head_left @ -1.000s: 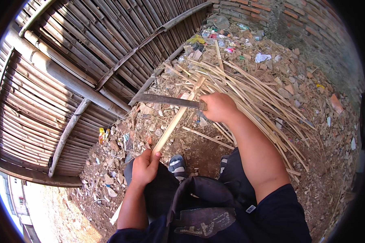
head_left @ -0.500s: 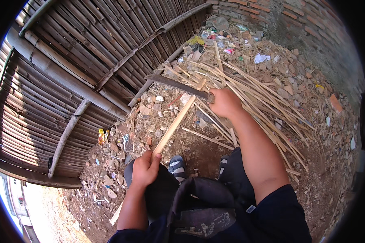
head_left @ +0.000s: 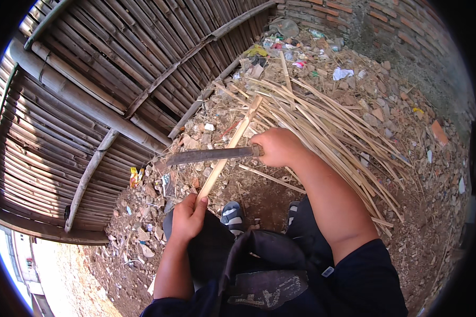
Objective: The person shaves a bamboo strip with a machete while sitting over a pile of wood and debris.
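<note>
Left hand [head_left: 189, 217]: closed around the lower end of a pale split strip [head_left: 240, 129], probably bamboo, with the thumb pressed along it; that end is gripped, it seems, so that most of the length is free. Strip slanted up and away from the body; whether its far end is rested on anything cannot be told.

Right hand [head_left: 279, 148]: closed around the handle of a long knife [head_left: 211, 155], the handle mostly covered. Blade pointed leftward and crossed over the strip, well apart from the left fingers, presumably for safety; contact cannot be confirmed.

Heap of similar strips [head_left: 330, 138]: laid loosely lengthwise on the rubble-strewn ground [head_left: 143, 235], perhaps for easy reach.

Surroundings: bamboo fence [head_left: 79, 111], left; brick wall [head_left: 396, 24], beyond.
</note>
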`<state>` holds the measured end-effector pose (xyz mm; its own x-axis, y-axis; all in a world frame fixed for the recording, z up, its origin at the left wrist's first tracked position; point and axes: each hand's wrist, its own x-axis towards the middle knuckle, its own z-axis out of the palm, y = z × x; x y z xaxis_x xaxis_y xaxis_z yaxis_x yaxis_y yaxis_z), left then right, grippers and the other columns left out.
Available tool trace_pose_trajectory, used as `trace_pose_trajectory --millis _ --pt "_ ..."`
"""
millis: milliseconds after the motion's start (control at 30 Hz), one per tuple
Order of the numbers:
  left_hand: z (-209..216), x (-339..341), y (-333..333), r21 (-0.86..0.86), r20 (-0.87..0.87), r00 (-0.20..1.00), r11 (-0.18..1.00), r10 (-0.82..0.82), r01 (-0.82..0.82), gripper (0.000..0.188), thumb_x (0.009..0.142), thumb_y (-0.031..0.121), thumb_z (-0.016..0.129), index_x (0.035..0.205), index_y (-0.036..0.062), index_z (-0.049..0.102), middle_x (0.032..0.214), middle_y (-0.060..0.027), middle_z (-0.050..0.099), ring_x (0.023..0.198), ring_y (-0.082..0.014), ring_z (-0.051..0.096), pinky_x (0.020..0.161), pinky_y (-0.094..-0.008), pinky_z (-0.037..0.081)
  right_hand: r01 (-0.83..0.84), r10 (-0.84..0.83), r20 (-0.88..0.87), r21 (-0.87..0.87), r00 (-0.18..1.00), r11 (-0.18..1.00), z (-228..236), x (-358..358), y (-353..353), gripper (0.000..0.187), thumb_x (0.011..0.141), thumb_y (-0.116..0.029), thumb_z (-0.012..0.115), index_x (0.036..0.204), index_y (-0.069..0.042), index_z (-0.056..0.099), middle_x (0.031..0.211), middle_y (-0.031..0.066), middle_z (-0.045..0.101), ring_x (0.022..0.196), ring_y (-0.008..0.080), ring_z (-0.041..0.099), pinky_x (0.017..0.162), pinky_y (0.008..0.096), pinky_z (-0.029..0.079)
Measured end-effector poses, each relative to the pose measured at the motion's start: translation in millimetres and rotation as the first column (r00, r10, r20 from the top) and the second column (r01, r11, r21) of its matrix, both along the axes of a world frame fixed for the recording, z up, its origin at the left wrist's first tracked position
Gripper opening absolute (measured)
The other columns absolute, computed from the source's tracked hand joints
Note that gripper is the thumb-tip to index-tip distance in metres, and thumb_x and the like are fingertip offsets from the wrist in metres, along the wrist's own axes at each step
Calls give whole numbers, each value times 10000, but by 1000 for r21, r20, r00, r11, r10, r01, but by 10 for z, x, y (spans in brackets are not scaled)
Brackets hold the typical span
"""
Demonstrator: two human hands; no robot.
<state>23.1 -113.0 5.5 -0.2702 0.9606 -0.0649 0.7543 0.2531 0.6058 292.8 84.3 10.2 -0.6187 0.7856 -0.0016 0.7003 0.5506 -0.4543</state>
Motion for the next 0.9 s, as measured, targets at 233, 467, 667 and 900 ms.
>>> trace_pose_trajectory --millis 233,467,667,900 --pt "-16 45 34 11 -49 997 998 -57 57 359 1014 341 665 874 11 638 683 -195 644 643 -380 655 624 -465 498 378 -382 -20 -102 924 920 -76 387 288 351 872 -312 781 1191 -167 751 1033 162 760 973 376 723 849 485 574" --pt "-62 32 32 1 -64 997 999 -44 44 358 1008 339 665 866 13 634 696 -204 653 694 -422 670 647 -488 507 72 -61 124 -91 990 993 126 6 -17 236 859 -284 774 1052 -150 749 973 126 752 959 363 733 834 486 577" --pt "-54 194 -50 184 -254 967 980 -28 77 320 998 316 662 863 28 627 692 -221 656 650 -445 668 605 -521 519 73 -58 70 -231 996 970 -201 95 248 317 837 -270 811 1134 -173 756 1004 160 743 976 364 723 835 477 569" --pt "-196 212 -42 197 -370 927 970 -58 139 257 976 272 693 920 22 668 685 -212 653 633 -437 669 592 -512 517 278 -272 57 -186 961 943 -97 267 222 359 861 -289 797 1188 -150 742 1085 157 744 1062 355 712 893 473 570"
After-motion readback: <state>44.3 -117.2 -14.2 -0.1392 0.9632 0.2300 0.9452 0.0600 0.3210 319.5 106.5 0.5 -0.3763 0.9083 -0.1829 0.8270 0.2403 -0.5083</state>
